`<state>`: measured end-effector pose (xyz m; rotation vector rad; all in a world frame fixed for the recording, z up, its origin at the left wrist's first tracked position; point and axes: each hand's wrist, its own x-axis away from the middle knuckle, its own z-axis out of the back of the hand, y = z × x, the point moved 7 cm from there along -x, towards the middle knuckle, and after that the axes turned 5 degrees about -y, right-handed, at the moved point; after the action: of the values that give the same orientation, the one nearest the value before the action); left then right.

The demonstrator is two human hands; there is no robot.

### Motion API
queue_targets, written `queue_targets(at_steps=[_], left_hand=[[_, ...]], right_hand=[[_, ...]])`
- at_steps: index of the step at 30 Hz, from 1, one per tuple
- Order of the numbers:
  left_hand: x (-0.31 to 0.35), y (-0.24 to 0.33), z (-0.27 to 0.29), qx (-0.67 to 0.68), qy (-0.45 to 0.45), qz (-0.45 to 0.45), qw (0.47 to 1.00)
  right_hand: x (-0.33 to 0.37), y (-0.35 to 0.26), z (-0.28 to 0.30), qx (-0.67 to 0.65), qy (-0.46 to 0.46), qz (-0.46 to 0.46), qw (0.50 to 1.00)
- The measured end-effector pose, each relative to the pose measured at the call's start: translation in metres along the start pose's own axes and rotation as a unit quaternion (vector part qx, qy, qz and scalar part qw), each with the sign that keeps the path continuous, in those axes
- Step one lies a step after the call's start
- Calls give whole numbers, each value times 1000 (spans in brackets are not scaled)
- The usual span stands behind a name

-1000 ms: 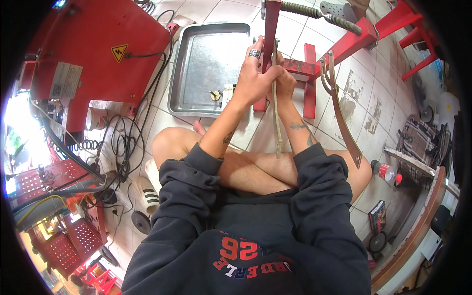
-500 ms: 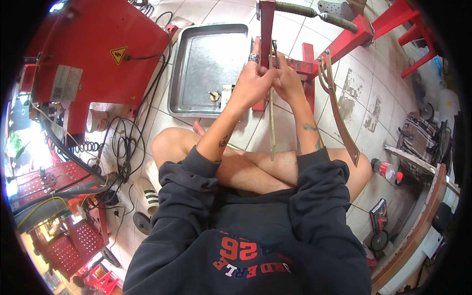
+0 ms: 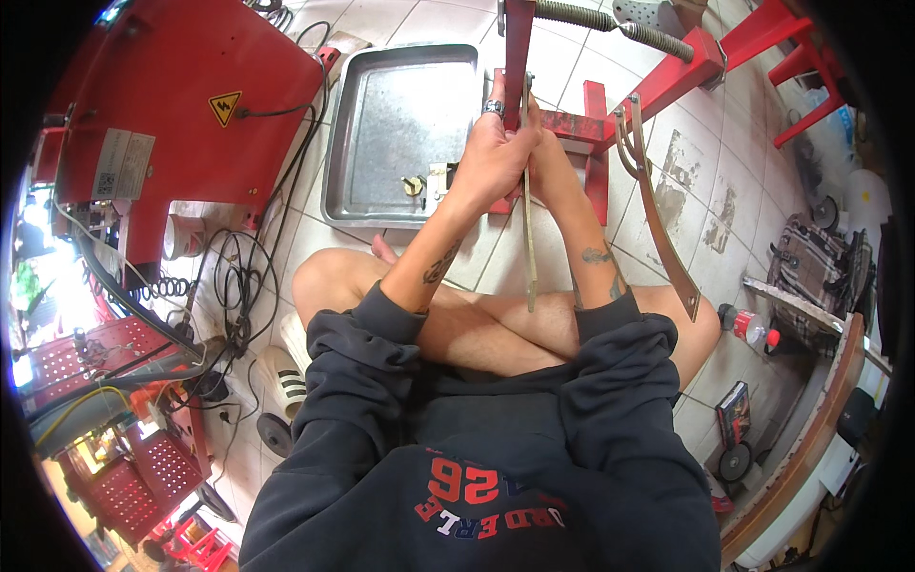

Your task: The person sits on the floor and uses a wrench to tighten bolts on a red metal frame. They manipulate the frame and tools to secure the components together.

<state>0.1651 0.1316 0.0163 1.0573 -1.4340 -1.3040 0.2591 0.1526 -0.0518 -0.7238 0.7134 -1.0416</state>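
A red metal post [image 3: 518, 52] stands upright before me, and a long thin metal bar [image 3: 530, 229] hangs along its right side, its lower end above my crossed legs. My left hand [image 3: 498, 148], with a ring on one finger, is closed round the post; one finger points up along it. My right hand [image 3: 545, 153] meets it from the other side, beside the bar. Its fingers are closed and partly hidden behind the bar and the left hand. What they grip does not show. A second, curved metal bar [image 3: 658, 229] hangs from the red frame [image 3: 658, 86] on the right.
Left of the post a metal tray [image 3: 400, 133] holds small parts. A big red machine [image 3: 191, 105] and tangled black cables [image 3: 243, 276] fill the left side. A coil spring [image 3: 572, 14] spans the frame. A plastic bottle [image 3: 748, 327] lies by my right knee.
My right hand has turned and moved slightly up and left, closer against my left hand. Its fingers are now more hidden. My left hand has stayed nearly in place.
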Motion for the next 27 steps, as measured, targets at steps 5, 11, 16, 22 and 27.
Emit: queue_targets(at_steps=[5,11,16,22,27], left_hand=[[-2,-7,4,10,0,-16,1000],[3,2,-1,47,-8,17,999],[2,-2,0,51,-2,26,998],[2,-6,2,48,-15,37,998],[0,-7,0,45,-15,30,998]], right_hand=[[-13,-13,19,21,12,-56,998],[-39,12,48,142,52,10,988],[-46,14,35,92,65,47,993],[-61,11,28,-1,34,109,993],[-74,16,33,1,30,172,985]])
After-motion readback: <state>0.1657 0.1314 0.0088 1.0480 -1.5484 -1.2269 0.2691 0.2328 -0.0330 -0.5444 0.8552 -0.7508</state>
